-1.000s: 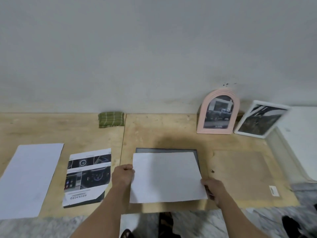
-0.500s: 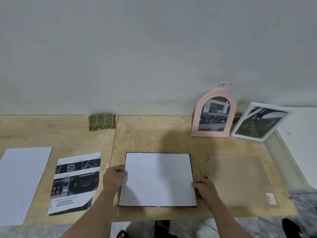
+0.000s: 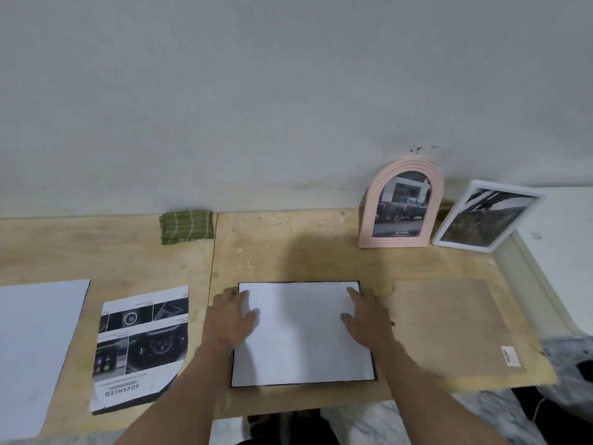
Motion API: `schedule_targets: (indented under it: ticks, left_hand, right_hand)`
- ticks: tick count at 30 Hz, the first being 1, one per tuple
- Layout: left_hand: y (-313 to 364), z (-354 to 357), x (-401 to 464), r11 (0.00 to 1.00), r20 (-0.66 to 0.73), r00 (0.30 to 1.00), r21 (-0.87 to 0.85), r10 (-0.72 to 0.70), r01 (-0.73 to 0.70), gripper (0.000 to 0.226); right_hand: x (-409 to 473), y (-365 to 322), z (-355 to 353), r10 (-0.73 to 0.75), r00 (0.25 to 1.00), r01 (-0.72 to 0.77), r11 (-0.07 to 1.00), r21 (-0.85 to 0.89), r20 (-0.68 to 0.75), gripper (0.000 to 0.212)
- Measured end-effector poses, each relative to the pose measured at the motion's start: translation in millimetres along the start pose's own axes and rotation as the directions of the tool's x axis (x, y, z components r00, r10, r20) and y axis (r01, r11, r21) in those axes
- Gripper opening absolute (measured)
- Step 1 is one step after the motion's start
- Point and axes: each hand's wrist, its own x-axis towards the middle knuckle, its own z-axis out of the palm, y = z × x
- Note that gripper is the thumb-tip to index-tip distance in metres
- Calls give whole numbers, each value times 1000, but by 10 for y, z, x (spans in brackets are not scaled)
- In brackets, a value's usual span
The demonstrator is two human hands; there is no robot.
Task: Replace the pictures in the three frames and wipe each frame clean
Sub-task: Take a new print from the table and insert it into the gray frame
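A black frame (image 3: 374, 377) lies face down on the wooden table (image 3: 288, 258), with a white sheet (image 3: 301, 342) lying blank side up inside it. My left hand (image 3: 229, 319) rests flat on the sheet's left edge, fingers spread. On the sheet's right edge my right hand (image 3: 367, 316) lies flat in the same way. The brown backing board (image 3: 449, 322) lies to the right of the frame. A pink arched frame (image 3: 401, 208) and a white frame (image 3: 484, 216), each with a picture, lean on the wall at the back right. A folded green cloth (image 3: 186, 226) sits at the back.
A printed car-interior picture (image 3: 141, 348) lies left of the frame, and a blank white sheet (image 3: 35, 342) lies at the far left. A white surface (image 3: 564, 252) borders the table on the right. The table's front edge runs just below the frame.
The white sheet, held above the frame a second ago, has been lowered into it. Both hands have let go of its lower edges and moved up to lie flat on it.
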Motion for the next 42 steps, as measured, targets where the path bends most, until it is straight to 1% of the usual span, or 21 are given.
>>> schedule_targets:
  ticks: [1, 2, 5, 7, 10, 12, 14, 18, 21, 24, 26, 28, 30, 32, 35, 37, 40, 42]
  left_hand:
    - [8, 0, 32, 998, 28, 999, 58, 34, -35, 68]
    - [15, 12, 57, 990, 45, 997, 120, 64, -69, 69]
    - [-1, 41, 104, 966, 97, 990, 230, 99, -119, 69]
    - [-27, 51, 107, 953, 131, 986, 270, 105, -138, 71]
    - [-46, 82, 105, 949, 131, 985, 279, 111, -144, 72]
    - [-58, 93, 117, 952, 103, 987, 269, 124, -148, 72]
    - [-62, 93, 127, 954, 47, 985, 246, 166, -172, 71]
    - [130, 60, 202, 957, -48, 965, 152, 258, -248, 65]
    - [516, 67, 267, 950, -43, 956, 133, 289, -281, 60]
    - [977, 158, 283, 939, -12, 944, 112, 329, -326, 50]
    - [1359, 301, 243, 934, 44, 936, 68, 349, -352, 44]
    - [1678, 461, 169, 951, 127, 943, -77, 308, -301, 41]
    - [1973, 632, 79, 958, 220, 939, -173, 263, -228, 38]
    - [2267, 820, 4, 966, 316, 921, -189, 229, -176, 32]
    - [2604, 1055, -65, 988, 414, 903, -146, 112, -55, 30]
    - [2748, 1168, -88, 990, 417, 907, -144, 60, 0, 28]
    - [2971, 1249, -116, 997, 338, 940, -57, -37, 59, 32]
    - [3079, 1257, -104, 989, 325, 941, -73, -99, 129, 35]
  right_hand:
    - [60, -66, -8, -22, 1000, 21, 997, -77, -6, 64]
    - [124, -111, -9, -34, 999, 34, 990, -140, 3, 64]
    - [228, -236, 17, -25, 996, 46, 966, -255, 87, 62]
    - [246, -277, 67, -7, 993, 42, 953, -300, 117, 61]
    - [232, -307, 111, -5, 995, 35, 949, -313, 96, 63]
    - [215, -330, 107, -7, 995, 35, 953, -301, 95, 64]
    - [183, -340, 86, 19, 995, 9, 964, -264, 102, 65]
    - [107, -247, -21, 80, 992, -66, 989, -132, 101, 66]
    - [0, -72, -156, 130, 990, -129, 991, -31, 56, 62]
    - [-117, 187, -308, 200, 980, -200, 979, -34, -7, 54]
    - [-213, 502, -445, 272, 962, -272, 962, 2, -17, 55]
    - [-285, 847, -542, 327, 945, -327, 945, 25, 11, 56]
    - [-349, 1212, -645, 378, 925, -380, 923, 64, 51, 56]
    - [-396, 1618, -739, 415, 907, -421, 903, 85, 77, 55]
    - [-443, 2148, -851, 492, 865, -501, 857, 123, 98, 51]
    - [-432, 2393, -899, 525, 845, -535, 833, 140, 99, 51]
    - [-354, 2696, -941, 555, 826, -563, 807, 180, 99, 52]
    - [-297, 2822, -944, 556, 823, -567, 801, 193, 111, 49]
